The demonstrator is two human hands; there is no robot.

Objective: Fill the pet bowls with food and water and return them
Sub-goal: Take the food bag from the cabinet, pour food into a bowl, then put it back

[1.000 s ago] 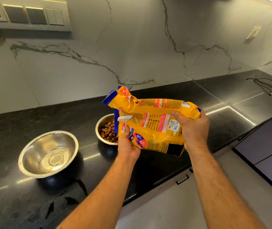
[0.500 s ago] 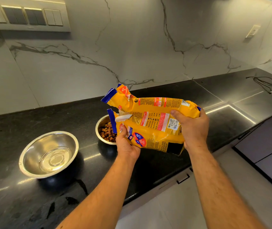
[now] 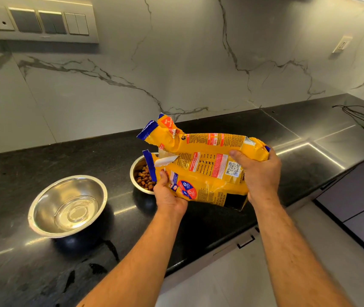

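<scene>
Head view. The crumpled yellow pet-food bag with blue torn edges (image 3: 205, 165) hides the right half of the steel bowl holding brown kibble (image 3: 142, 176), at frame centre; the bowl's far rim and the bag's printed text are hard to make out. The left hand (image 3: 169, 196) grips the bag's lower left corner near the torn mouth, thumb on top. The right hand (image 3: 258, 173) clasps the bag's base end, thumb over the front panel. The bag's long axis runs roughly level, left to right; its open mouth points left, above the kibble bowl. The second steel bowl with water (image 3: 68, 206) stands on the black stone counter (image 3: 10, 173), lower left, well apart from both hands.
</scene>
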